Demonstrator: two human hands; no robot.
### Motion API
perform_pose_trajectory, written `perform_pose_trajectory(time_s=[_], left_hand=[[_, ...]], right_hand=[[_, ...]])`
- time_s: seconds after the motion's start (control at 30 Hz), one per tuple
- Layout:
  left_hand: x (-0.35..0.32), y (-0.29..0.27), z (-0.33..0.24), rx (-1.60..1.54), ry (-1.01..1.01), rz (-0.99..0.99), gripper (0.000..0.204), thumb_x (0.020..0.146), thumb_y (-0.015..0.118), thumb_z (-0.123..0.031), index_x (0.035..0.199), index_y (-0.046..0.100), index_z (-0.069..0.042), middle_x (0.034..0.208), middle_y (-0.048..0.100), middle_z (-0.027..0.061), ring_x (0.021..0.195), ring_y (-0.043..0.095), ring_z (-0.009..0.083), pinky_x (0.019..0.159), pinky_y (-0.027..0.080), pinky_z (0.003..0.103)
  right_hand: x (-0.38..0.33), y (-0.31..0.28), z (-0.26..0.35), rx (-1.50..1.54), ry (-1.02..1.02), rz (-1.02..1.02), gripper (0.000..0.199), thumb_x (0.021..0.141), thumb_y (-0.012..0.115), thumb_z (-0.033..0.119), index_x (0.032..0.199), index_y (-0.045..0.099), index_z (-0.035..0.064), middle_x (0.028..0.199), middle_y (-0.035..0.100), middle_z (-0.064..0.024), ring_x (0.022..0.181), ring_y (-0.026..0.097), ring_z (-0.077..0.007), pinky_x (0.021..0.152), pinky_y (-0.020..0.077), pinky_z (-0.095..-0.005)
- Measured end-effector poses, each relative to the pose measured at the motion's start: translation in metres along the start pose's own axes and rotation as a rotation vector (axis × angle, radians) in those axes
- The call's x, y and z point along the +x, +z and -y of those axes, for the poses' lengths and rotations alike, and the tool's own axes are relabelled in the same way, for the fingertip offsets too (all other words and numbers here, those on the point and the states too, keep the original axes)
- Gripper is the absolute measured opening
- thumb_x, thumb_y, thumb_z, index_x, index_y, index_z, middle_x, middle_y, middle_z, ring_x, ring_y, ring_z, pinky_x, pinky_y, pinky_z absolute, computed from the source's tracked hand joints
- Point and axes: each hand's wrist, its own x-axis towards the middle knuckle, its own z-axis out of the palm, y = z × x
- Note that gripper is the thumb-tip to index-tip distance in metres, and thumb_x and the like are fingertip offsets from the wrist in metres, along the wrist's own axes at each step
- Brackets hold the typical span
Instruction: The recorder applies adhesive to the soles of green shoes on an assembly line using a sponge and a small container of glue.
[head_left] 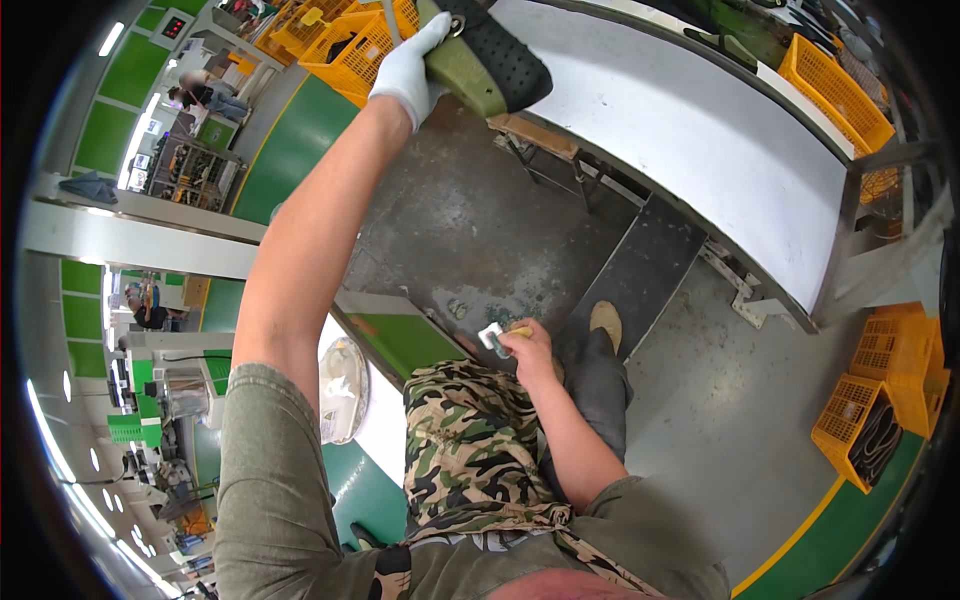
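Note:
Up at the top, my left hand (405,75) wears a white glove and is closed on an olive-green clog (468,82). A round rivet shows on the clog's side, and its black part is covered in small dots. The clog is tilted, with its upper end cut off by the picture's edge. My bare right hand (533,355) is down in front of my camouflage apron, its fingers wrapped round a small brush (520,331) with a yellow handle and a whitish head. The two hands are far apart.
A long white worktop (700,130) curves along the upper right. Yellow crates stand at the top (365,55), upper right (835,95) and right (850,415). A small wooden-topped stool (535,133) is near the worktop. At left, a white table (375,420) bears a round container.

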Motion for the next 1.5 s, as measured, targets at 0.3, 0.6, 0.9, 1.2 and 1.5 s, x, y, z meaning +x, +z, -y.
perform_pose_trajectory(time_s=[0.3,0.6,0.9,1.2,1.5], left_hand=[[0.109,0.005,0.043,0.026,-0.19,-0.011,0.03,0.088,0.075,-0.029,0.106,0.07,-0.006,0.098,0.073,0.0098,0.085,0.069,0.027,0.08,0.056,0.042],[0.163,-0.082,0.026,0.5,0.195,-0.108,0.027,0.087,0.07,-0.006,0.113,0.067,-0.004,0.095,0.068,0.0039,0.078,0.063,0.0144,0.071,0.053,0.031],[-0.262,-0.122,0.008,1.25,0.387,0.291,0.048,0.081,0.075,-0.023,0.125,0.061,-0.007,0.13,0.062,0.016,0.12,0.061,0.0299,0.101,0.049,0.038],[-0.776,-0.378,0.123,0.791,-0.814,-0.771,0.047,0.08,0.078,-0.03,0.116,0.07,-0.001,0.113,0.072,0.0138,0.11,0.066,0.0236,0.1,0.048,0.033],[-1.027,-0.387,0.245,0.696,-1.02,-1.415,0.07,0.07,0.087,-0.031,0.127,0.062,0.002,0.122,0.068,0.0163,0.112,0.065,0.0251,0.098,0.047,0.033]], right_hand=[[-0.007,0.007,0.0,0.042,0.035,0.009,0.023,0.078,0.072,-0.003,0.088,0.054,0.0065,0.088,0.063,-0.0054,0.076,0.06,-0.0138,0.068,0.0465,-0.0278],[0.001,0.026,-0.009,0.057,-0.019,0.084,0.021,0.077,0.071,-0.007,0.089,0.058,0.0054,0.091,0.065,-0.0059,0.083,0.062,-0.0147,0.077,0.0497,-0.0298],[0.005,0.0,-0.013,0.01,-0.022,-0.039,0.018,0.082,0.071,0.002,0.092,0.058,0.0084,0.08,0.061,-0.0027,0.065,0.057,-0.0118,0.057,0.0447,-0.0251],[0.038,-0.009,-0.019,0.045,0.142,0.011,0.008,0.091,0.065,0.017,0.094,0.06,0.011,0.091,0.066,-0.0062,0.076,0.063,-0.0217,0.068,0.0501,-0.0406],[0.02,-0.001,0.01,-0.023,0.224,0.177,0.017,0.092,0.06,0.017,0.105,0.065,0.0076,0.093,0.067,-0.0091,0.085,0.062,-0.0267,0.085,0.0427,-0.0472]])
